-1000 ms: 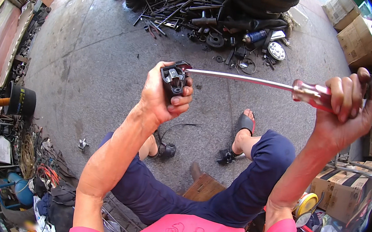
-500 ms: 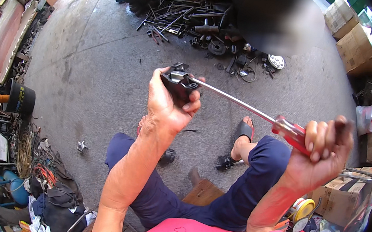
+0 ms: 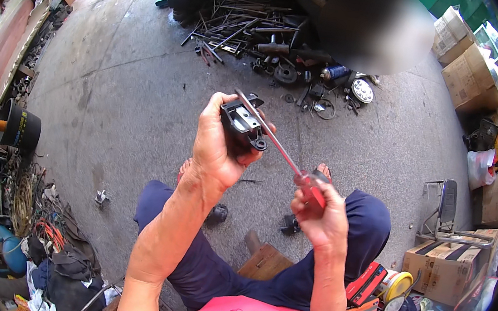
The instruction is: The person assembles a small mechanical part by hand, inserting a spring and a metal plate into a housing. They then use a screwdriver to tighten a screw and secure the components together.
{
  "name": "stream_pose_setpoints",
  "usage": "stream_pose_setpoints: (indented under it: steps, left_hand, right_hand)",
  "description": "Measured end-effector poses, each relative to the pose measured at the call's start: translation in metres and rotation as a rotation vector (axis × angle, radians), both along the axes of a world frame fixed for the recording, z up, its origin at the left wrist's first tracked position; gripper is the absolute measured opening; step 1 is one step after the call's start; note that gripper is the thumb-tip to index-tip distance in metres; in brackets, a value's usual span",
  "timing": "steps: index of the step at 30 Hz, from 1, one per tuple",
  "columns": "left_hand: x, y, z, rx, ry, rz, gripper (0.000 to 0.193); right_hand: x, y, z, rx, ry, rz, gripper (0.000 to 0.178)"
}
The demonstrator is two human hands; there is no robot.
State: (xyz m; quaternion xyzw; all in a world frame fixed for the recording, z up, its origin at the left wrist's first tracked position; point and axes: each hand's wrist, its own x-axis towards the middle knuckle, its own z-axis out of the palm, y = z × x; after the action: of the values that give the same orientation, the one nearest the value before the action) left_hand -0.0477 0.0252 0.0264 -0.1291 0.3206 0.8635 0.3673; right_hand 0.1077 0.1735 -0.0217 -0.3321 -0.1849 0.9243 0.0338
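In my left hand point(image 3: 219, 142) is a black part with a silver metal piece set in it point(image 3: 242, 123). The fingers wrap round it from below and behind. My right hand point(image 3: 321, 218) grips the red handle of a screwdriver point(image 3: 281, 149). Its long metal shaft slants up to the left across the black part, and the tip shows near the part's upper edge. Whether the shaft presses on the part I cannot tell. Between my feet on the ground are small black pieces point(image 3: 216, 215) and a wooden block point(image 3: 266, 260).
Ahead lies a heap of metal rods and old parts point(image 3: 247, 26), with a round light point(image 3: 362, 91) at its right end. Cardboard boxes point(image 3: 470, 77) line the right side. A black bucket point(image 3: 20, 127) and tangled cables point(image 3: 52, 218) are at the left. A small silver piece point(image 3: 102, 198) lies on the floor.
My right hand has come in from the far right toward the middle with the screwdriver. The shaft now crosses over the black part at a steeper slant. My left hand has barely moved.
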Motion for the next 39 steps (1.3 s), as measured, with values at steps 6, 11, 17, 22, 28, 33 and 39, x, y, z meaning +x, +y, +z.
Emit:
stream_pose_setpoints:
  steps: [6, 11, 17, 22, 28, 33, 39]
  left_hand:
    - [0.003, -0.003, 0.001, -0.100, -0.056, -0.021, 0.042]
    - [-0.006, -0.014, -0.005, -0.020, -0.054, -0.015, 0.049]
    - [-0.005, -0.015, 0.003, -0.082, 0.089, 0.048, 0.053]
    - [0.009, -0.001, -0.003, -0.261, 0.119, 0.087, 0.054]
    - [0.005, 0.001, 0.004, -0.164, 0.043, 0.051, 0.050]
    - [0.008, -0.002, 0.001, 0.065, 0.112, -0.033, 0.050]
    - [0.015, 0.003, -0.002, 0.142, -0.019, -0.106, 0.053]
  right_hand:
    - [0.014, -0.031, -0.004, 0.436, 0.190, 0.382, 0.038]
    - [0.033, -0.038, -0.001, 0.857, 0.213, 0.376, 0.033]
    - [0.074, -0.043, 0.008, 1.056, 0.114, 0.359, 0.031]
    - [0.056, -0.047, 0.011, 1.072, 0.123, 0.295, 0.030]
    - [0.067, -0.041, 0.009, 1.143, 0.194, 0.310, 0.040]
    - [0.073, -0.040, -0.002, 1.191, 0.204, 0.375, 0.038]
    - [0.070, -0.031, 0.003, 1.200, 0.230, 0.359, 0.035]
